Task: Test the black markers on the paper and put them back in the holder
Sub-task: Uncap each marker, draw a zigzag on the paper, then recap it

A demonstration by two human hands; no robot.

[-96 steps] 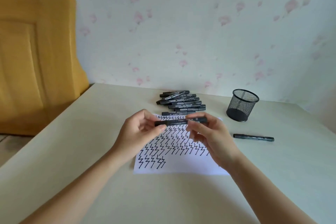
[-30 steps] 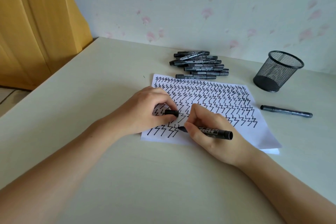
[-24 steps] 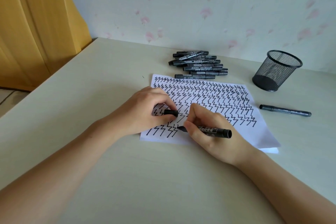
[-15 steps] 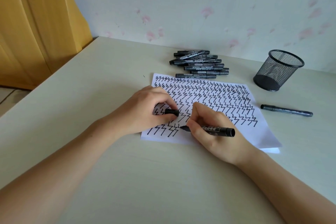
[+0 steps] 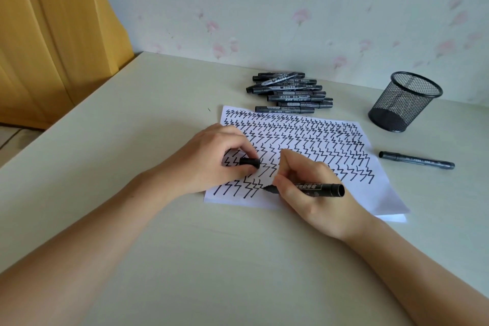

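Right hand (image 5: 315,190): grip curled round an uncapped black marker (image 5: 312,189), tip touching the paper (image 5: 381,193) at the bottom row of zigzags. Left hand (image 5: 211,159): resting on the sheet, pinching the cap (image 5: 250,163) between thumb and fingers. Heap of black markers (image 5: 288,92) on the table (image 5: 132,140) just behind the paper. Mesh holder (image 5: 404,102) upright, back right. One capped marker (image 5: 416,160) lying alone between holder and paper edge.
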